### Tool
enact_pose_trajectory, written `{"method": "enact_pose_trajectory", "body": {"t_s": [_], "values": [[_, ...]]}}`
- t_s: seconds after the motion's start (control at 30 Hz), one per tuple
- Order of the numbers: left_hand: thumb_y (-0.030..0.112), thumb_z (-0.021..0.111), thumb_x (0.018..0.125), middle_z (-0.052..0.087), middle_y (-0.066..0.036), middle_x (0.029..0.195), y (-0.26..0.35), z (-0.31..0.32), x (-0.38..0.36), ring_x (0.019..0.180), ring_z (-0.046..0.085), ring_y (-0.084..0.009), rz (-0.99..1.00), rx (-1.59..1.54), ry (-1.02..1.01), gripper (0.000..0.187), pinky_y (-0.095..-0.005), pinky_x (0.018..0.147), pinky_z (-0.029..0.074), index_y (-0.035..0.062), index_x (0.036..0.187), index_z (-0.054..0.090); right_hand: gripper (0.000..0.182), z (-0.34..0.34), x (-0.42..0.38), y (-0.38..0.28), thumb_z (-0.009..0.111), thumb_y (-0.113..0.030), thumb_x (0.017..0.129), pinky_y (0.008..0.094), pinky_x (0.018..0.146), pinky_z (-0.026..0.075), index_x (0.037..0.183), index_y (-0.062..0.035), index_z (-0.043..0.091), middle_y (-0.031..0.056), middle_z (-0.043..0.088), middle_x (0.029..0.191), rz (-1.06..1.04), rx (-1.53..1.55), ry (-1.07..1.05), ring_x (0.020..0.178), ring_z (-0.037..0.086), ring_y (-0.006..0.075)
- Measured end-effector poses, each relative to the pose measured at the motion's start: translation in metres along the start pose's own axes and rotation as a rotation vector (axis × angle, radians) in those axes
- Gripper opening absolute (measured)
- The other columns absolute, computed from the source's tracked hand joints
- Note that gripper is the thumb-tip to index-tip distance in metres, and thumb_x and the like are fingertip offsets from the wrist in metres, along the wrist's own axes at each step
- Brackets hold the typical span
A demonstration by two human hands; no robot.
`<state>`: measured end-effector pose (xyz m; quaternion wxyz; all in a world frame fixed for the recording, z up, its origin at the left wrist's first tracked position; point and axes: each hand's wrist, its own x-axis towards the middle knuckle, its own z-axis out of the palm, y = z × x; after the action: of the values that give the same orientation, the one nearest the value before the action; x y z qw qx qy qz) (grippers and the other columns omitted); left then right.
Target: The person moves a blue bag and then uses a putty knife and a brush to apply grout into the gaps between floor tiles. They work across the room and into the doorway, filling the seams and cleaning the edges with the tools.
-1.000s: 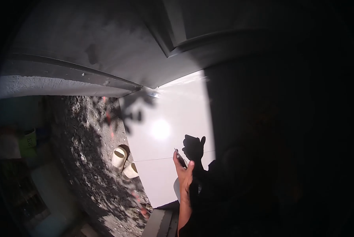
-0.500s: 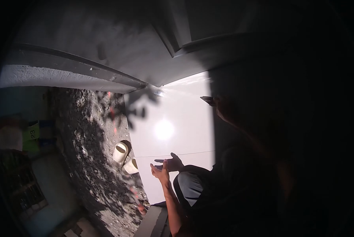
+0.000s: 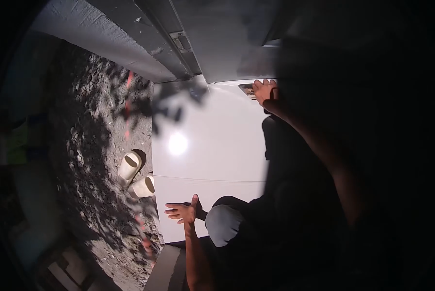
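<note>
**On the white tiled step, one hand at the door, one hovering low**

Near the top of the white tiled floor [image 3: 203,160], the right hand [image 3: 265,91] reaches far forward with the arm stretched out, fingers [image 3: 261,86] lying flat and close together against a small dark object [image 3: 249,90] at the foot of the grey door [image 3: 217,43]. What the object is cannot be told; it sits right where tile meets door. The left hand [image 3: 182,212] hovers low over the near edge of the tile, palm open, fingers spread and thumb raised, holding nothing. Two cream slippers [image 3: 136,174] lie on the gravel just beside the tile's left edge.

Half a second ago the right hand held the object up in the air, away from the door; now it is pressed down at the threshold. The left hand has dropped slightly and stays empty. The view has tilted downward.
</note>
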<state>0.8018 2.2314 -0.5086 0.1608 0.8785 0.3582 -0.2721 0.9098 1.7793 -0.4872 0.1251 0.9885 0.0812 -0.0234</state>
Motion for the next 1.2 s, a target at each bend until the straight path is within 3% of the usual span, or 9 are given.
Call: {"method": "enact_pose_trajectory", "body": {"t_s": [0.13,0.2,0.27,0.4,0.43,0.5,0.53,0.87,1.2], "values": [[0.072,0.071,0.047,-0.024,-0.033,0.137,0.004,-0.001,0.005,0.127,-0.017,-0.0525,-0.029,0.025,-0.082,0.146,-0.0727,0.091,0.012,0.0022,0.134,-0.023,0.021,-0.001,0.021,-0.012,0.047,-0.024,0.092,0.0221,0.086,0.042,0.091,-0.0035,0.051,0.0031,0.055,0.088,-0.002,-0.1,-0.262,0.095,0.052,0.0092],[0.072,0.071,0.049,-0.021,-0.031,0.139,0.004,0.001,0.0,0.129,-0.015,-0.0506,-0.011,0.014,-0.027,0.143,-0.07,0.094,0.013,0.0061,0.136,-0.021,0.012,-0.012,0.03,0.004,0.051,-0.008,0.076,0.0378,0.067,0.046,0.085,-0.0039,0.058,0.0081,0.054,0.082,0.131,0.077,0.205,0.076,0.057,0.0242],[0.072,0.071,0.048,-0.021,-0.031,0.139,0.006,-0.003,-0.003,0.129,-0.016,-0.0507,0.019,-0.061,-0.038,0.144,-0.07,0.095,0.011,0.0055,0.136,-0.021,0.013,-0.025,0.037,0.002,0.051,-0.006,0.075,0.0407,0.067,0.047,0.086,-0.0016,0.057,0.0102,0.054,0.082,0.191,0.046,0.091,0.079,0.057,0.0261],[0.072,0.072,0.047,-0.026,-0.033,0.136,0.004,-0.004,-0.005,0.127,-0.02,-0.0516,-0.008,-0.029,-0.073,0.147,-0.072,0.093,0.007,0.0025,0.134,-0.025,0.015,-0.016,0.029,-0.022,0.052,-0.008,0.075,0.0375,0.066,0.048,0.087,0.001,0.057,0.0119,0.053,0.079,-0.065,0.144,-0.091,0.077,0.058,0.0268],[0.072,0.072,0.047,-0.026,-0.033,0.136,0.007,-0.002,-0.004,0.127,-0.02,-0.0515,-0.002,-0.034,-0.069,0.147,-0.0718,0.093,0.007,0.0025,0.134,-0.025,0.022,0.014,0.036,-0.016,0.05,-0.011,0.08,0.0337,0.069,0.049,0.098,0.0025,0.053,0.0146,0.054,0.094,-0.173,-0.215,0.013,0.084,0.059,0.0238],[0.072,0.072,0.046,-0.026,-0.033,0.136,0.007,0.0,-0.003,0.127,-0.02,-0.0513,0.009,-0.028,-0.067,0.148,-0.0716,0.093,0.006,0.0025,0.134,-0.025,0.023,-0.005,0.071,-0.012,0.05,-0.011,0.081,0.0341,0.063,0.05,0.097,0.0047,0.056,0.0181,0.059,0.095,-0.05,0.027,-0.086,0.079,0.062,0.025],[0.072,0.072,0.046,-0.026,-0.033,0.136,0.006,0.0,-0.002,0.127,-0.02,-0.0512,0.014,-0.024,-0.068,0.148,-0.0714,0.094,0.007,0.0023,0.134,-0.025,0.017,-0.007,0.082,-0.014,0.052,-0.01,0.079,0.0356,0.061,0.051,0.087,0.0035,0.059,0.0152,0.061,0.084,-0.019,0.077,0.033,0.074,0.062,0.0264],[0.073,0.071,0.045,-0.025,-0.036,0.135,0.006,-0.004,-0.006,0.125,-0.02,-0.054,0.045,-0.066,-0.098,0.149,-0.0738,0.091,0.005,-0.0002,0.133,-0.024,0.014,-0.021,0.098,-0.077,0.054,-0.009,0.077,0.0338,0.057,0.052,0.078,0.0021,0.063,0.0143,0.061,0.08,-0.096,0.073,0.0,0.073,0.063,0.0244],[0.07,0.072,0.049,-0.029,-0.035,0.134,0.016,-0.008,-0.016,0.125,-0.027,-0.0509,0.029,-0.1,-0.114,0.147,-0.0719,0.092,-0.003,-0.0003,0.132,-0.027,0.017,-0.019,0.133,-0.078,0.053,-0.012,0.077,0.0314,0.056,0.051,0.082,-0.0001,0.063,0.0127,0.06,0.078,0.13,0.043,0.066,0.07,0.063,0.023]]}}
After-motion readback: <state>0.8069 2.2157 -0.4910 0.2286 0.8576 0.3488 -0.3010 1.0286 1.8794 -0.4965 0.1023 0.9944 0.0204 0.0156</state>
